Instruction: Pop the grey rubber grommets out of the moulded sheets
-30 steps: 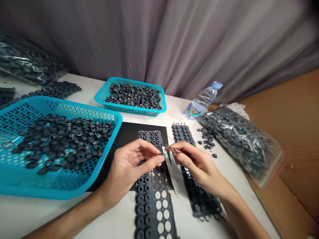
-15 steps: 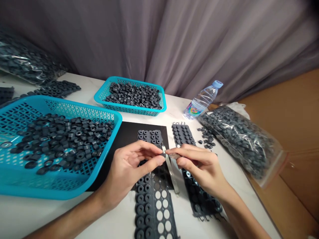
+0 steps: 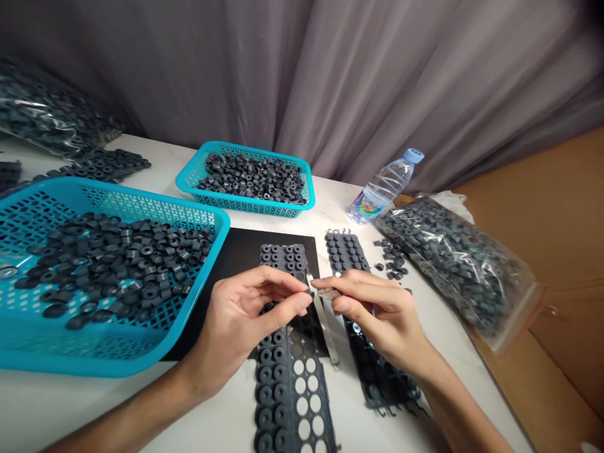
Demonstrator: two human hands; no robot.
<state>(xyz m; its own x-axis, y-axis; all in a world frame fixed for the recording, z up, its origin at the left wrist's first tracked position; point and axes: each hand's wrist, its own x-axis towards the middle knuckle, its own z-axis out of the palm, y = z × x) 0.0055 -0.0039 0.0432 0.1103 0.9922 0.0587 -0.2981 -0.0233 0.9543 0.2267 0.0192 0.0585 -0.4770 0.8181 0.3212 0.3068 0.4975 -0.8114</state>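
My left hand (image 3: 250, 321) pinches a small dark rubber part (image 3: 310, 293) between thumb and forefinger. Close beside it, my right hand (image 3: 382, 314) grips a thin, flat greyish blade-like piece (image 3: 329, 293), its tip near the dark part; the exact kind is unclear. Below the hands lies a dark rubber sheet (image 3: 280, 376) with rows of ring-shaped pieces on its left and open round holes on its right. A second sheet (image 3: 346, 253) of rubber pieces runs under my right hand, which hides its middle. Between the sheets is a narrow pale strip (image 3: 325, 330).
A large blue basket (image 3: 117, 363) of loose rubber parts stands left, a smaller blue basket (image 3: 245, 206) behind. A black mat (image 3: 240, 248) lies under the sheet. Right are a water bottle (image 3: 384, 189), loose parts (image 3: 391, 258) and a full plastic bag (image 3: 457, 264). Another bag (image 3: 47, 119) sits back left.
The hands keep nearly the same pose, with my right fingers shifted slightly at the small part. The whole view has moved a little.
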